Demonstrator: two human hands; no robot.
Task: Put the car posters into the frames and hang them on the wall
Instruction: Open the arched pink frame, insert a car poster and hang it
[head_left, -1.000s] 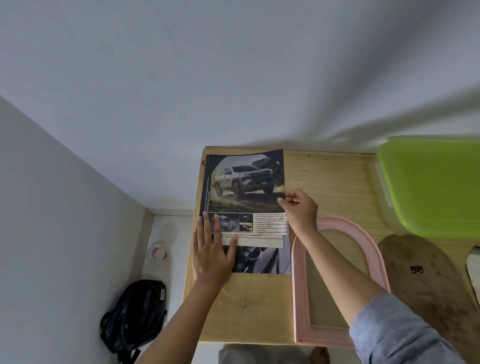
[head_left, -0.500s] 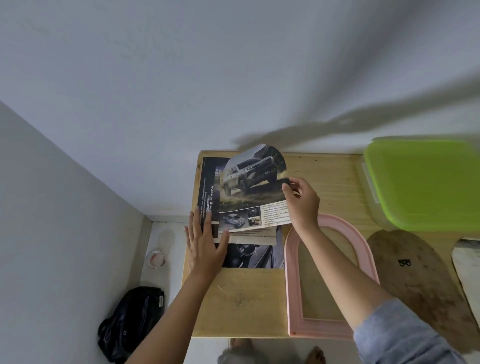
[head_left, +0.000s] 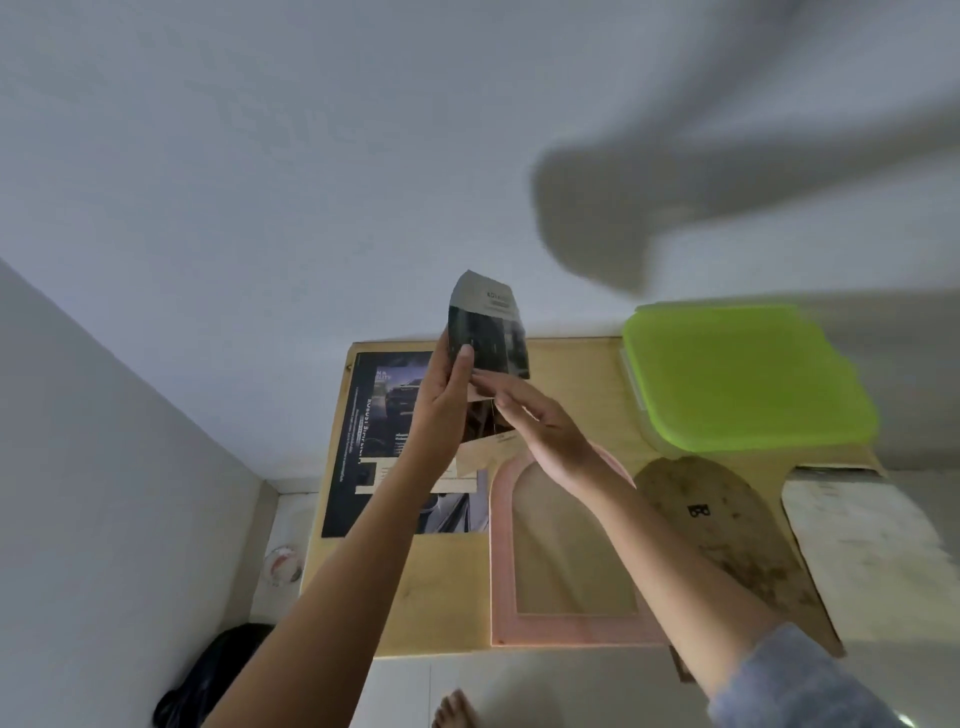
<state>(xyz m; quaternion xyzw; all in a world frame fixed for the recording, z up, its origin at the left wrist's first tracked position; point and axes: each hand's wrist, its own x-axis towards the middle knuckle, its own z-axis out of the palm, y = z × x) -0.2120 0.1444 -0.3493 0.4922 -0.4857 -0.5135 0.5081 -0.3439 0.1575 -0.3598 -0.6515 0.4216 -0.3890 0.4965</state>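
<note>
I hold a cut car poster (head_left: 488, 332) upright above the wooden table (head_left: 441, 603). My left hand (head_left: 441, 405) grips its left edge, thumb on the front. My right hand (head_left: 540, 426) supports its lower right part with fingers stretched flat. More car posters (head_left: 384, 415) lie in a stack on the table's left side, partly hidden by my left arm. A pink arched frame (head_left: 501, 545) lies flat on the table beside the stack, under my right forearm.
A green-lidded plastic box (head_left: 743, 374) stands at the table's back right. A brown arched backing board (head_left: 727, 535) and a pale arched sheet (head_left: 862, 540) lie right of the frame. On the floor to the left are a black bag (head_left: 208, 680) and a tape roll (head_left: 283, 566). White walls behind and left.
The top car poster left the stack and now stands upright in the air. My left hand came off the stack and took hold of it; my right hand shifted beneath it.
</note>
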